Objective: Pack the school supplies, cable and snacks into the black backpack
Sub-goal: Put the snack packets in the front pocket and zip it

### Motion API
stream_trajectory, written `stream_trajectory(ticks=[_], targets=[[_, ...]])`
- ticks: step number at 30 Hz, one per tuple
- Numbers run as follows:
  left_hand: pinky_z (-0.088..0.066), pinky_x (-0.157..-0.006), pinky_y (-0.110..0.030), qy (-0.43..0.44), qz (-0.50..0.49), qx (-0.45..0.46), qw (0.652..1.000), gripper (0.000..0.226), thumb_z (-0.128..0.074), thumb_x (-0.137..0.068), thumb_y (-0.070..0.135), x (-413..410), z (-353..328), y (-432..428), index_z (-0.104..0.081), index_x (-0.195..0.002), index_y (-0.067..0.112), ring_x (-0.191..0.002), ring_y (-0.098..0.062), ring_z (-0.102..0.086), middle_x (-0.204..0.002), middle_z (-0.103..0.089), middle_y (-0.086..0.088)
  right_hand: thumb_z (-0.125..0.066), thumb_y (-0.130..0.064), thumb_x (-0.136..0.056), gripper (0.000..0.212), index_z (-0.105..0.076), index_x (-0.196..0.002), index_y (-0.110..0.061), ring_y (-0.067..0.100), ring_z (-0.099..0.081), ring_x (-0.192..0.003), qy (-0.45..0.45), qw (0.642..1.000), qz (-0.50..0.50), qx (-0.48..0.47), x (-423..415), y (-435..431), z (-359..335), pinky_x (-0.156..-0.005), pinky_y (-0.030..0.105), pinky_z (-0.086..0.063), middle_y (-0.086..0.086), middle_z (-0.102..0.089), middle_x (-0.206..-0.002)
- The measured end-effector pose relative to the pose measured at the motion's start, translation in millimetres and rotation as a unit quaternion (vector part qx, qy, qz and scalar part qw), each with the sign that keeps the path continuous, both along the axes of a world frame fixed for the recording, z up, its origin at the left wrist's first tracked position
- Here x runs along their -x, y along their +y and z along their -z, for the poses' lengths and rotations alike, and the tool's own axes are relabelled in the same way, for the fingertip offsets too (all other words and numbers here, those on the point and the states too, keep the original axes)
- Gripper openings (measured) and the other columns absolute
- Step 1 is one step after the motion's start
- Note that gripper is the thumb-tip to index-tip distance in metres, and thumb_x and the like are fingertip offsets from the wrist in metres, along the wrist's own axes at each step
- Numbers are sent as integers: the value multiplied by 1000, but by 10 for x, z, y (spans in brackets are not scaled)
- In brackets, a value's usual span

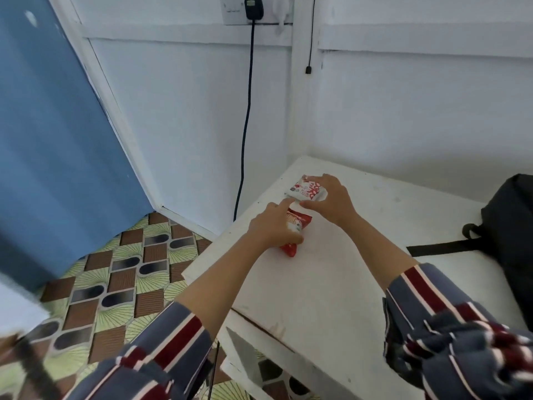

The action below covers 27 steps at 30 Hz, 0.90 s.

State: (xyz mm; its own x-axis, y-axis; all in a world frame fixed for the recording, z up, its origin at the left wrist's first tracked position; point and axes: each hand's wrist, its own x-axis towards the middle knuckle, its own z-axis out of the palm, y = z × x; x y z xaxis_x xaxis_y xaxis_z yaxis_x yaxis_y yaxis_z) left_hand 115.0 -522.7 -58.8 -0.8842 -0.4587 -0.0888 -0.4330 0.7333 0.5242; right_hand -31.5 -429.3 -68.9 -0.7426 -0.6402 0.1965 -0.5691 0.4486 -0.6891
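Two snack packets lie near the far left corner of the white table. My right hand grips the white-and-red packet, fingers over its top and thumb under its near edge. My left hand holds the red packet just in front of it, index finger stretched toward the other packet. The black backpack lies at the table's right edge, partly out of frame, with a strap trailing onto the tabletop. Whether the backpack is open I cannot see.
White walls close off the corner behind the table. A black cable hangs from a plug in a wall socket down past the table's left side. A blue door and patterned floor tiles are to the left.
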Motion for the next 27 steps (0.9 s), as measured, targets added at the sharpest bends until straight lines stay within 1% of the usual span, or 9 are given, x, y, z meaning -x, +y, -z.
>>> stream_trajectory(ticks=[3,5,10,13,17,19,22,24,27], targets=[[-47,-92,-40,-7,0,-21,1000,91,-72,-68,32,152,-18,-199,-21,-143,33,-112,-24,-49,-129,-42,-5,-78,-43,-69,79,-41,-138,-31,27,-23,-140,-3,999,-3,-53,255,-194,85,-114,42,-20,12,-26,-151],[-49,-91,-40,-21,7,-29,999,91,-73,-67,30,240,-30,-316,-23,-143,32,-110,-23,-50,-127,-43,-5,-77,-46,-68,83,-36,-139,-37,27,-18,-142,-7,996,-26,-87,410,-284,143,-114,45,-18,11,-24,-152],[-50,-86,-34,-49,25,-47,997,84,-72,-70,25,414,-73,-475,-28,-141,29,-101,-18,-50,-121,-46,-2,-76,-45,-69,57,-58,-122,-35,22,-38,-128,-1,997,-33,-70,553,-343,246,-107,38,-31,2,-43,-136],[-50,-88,-35,-50,32,-48,997,83,-72,-71,24,468,-97,-463,-29,-141,28,-104,-19,-49,-127,-45,-4,-78,-47,-65,51,-66,-112,-31,27,-45,-119,-6,1000,-9,-11,583,-295,252,-101,43,-40,8,-51,-125],[-50,-90,-35,-49,51,-42,997,85,-74,-70,20,488,-161,-403,-28,-142,27,-112,-22,-48,-134,-42,-6,-80,-31,-67,46,-67,-111,-29,31,-46,-115,-5,1000,12,7,601,-84,151,-100,43,-40,12,-52,-121],[-51,-90,-36,-39,61,-40,997,87,-75,-69,20,499,-212,-338,-28,-142,27,-112,-21,-48,-135,-41,-6,-80,-32,-66,46,-67,-110,-31,31,-47,-113,5,1000,15,14,568,71,55,-98,44,-41,12,-53,-119],[-51,-85,-30,-8,84,-37,996,87,-76,-69,20,517,-331,-189,-28,-141,26,-108,-18,-47,-134,-42,-5,-80,-38,-65,45,-67,-108,-33,28,-49,-110,14,999,24,21,463,344,-141,-93,44,-47,10,-54,-117],[-51,-83,-29,10,102,-40,994,86,-76,-69,19,510,-407,-66,-29,-141,26,-109,-19,-48,-134,-41,-6,-81,-36,-65,45,-68,-108,-30,24,-50,-107,21,998,36,37,352,563,-283,-86,37,-51,10,-55,-115],[-52,-83,-30,23,131,-39,990,85,-75,-70,18,478,-520,161,-28,-141,27,-109,-19,-48,-134,-40,-6,-81,-32,-67,45,-68,-110,-27,20,-50,-106,34,997,61,45,173,938,-464,-80,27,-49,10,-55,-117]])
